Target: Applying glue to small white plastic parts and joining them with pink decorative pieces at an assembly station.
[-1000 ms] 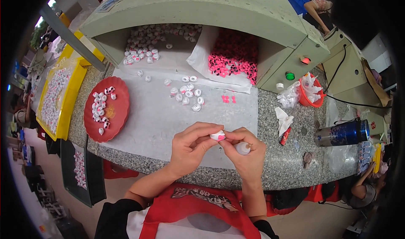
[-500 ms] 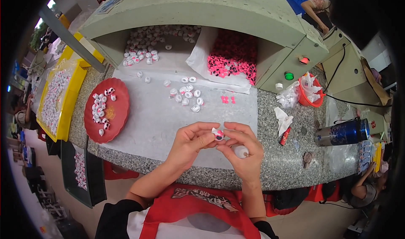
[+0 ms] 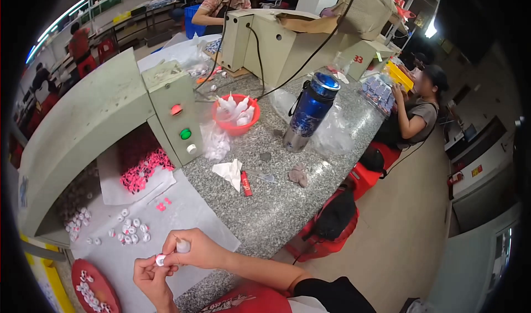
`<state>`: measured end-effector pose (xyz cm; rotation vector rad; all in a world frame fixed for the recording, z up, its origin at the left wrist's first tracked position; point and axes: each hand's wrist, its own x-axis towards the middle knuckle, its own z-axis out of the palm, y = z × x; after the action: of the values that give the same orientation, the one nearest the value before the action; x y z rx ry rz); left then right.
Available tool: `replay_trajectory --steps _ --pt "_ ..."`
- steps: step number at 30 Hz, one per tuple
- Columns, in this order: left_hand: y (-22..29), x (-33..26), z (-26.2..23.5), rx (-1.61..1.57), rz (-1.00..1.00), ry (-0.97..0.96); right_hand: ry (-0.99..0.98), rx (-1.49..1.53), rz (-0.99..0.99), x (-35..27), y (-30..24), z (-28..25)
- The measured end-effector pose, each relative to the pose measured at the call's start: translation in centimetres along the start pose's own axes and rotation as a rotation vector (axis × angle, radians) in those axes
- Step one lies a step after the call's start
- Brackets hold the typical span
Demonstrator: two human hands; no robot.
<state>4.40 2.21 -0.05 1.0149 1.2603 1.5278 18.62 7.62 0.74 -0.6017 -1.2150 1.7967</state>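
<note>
Between the fingertips of my left hand is a small rounded white piece with a dark mark on it. My right hand is closed round a small white squeeze bottle with a thin pointed tip, and its fingertips meet the same piece. Both hands are over the white paper sheet. Beyond them lie several loose white pieces and a few small pink parts. A red scalloped plate beside my left hand bears more white pieces with dark and pink spots.
A grey-green machine housing arches over a heap of pink parts. On the granite bench stand a blue flask and a red bowl of white bottles. A tissue and red tube lie nearer. A person sits at right.
My view has swung to the right, so the bench and hands appear lower left. Both hands still hold the small piece and the bottle; the piece's pink-and-black side shows less.
</note>
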Motion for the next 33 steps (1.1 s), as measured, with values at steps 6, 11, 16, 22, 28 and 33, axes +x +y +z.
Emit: replay_trajectory --steps 6,11,16,22,28,33 --pt "0.1 0.3 0.4 -0.009 0.034 -0.025 0.002 0.006 0.038 0.1 -0.5 -0.1" --pt "0.3 0.1 -0.1 0.009 -0.028 -0.049 -0.003 0.005 0.081 -0.3 -0.2 -0.1" --pt "0.6 0.1 -1.3 0.000 -0.060 -0.015 -0.026 0.117 0.130 0.4 0.7 0.8" --pt "0.4 1.2 -0.1 -0.085 -0.140 -0.110 0.145 -0.110 0.092 0.1 0.9 -0.9" --pt "0.8 1.2 -0.8 -0.117 -0.114 -0.205 0.100 -0.039 0.148 0.7 0.3 0.0" --pt "0.7 0.8 -1.3 -0.152 -0.115 -0.224 0.092 0.018 0.093 0.5 1.6 -0.3"
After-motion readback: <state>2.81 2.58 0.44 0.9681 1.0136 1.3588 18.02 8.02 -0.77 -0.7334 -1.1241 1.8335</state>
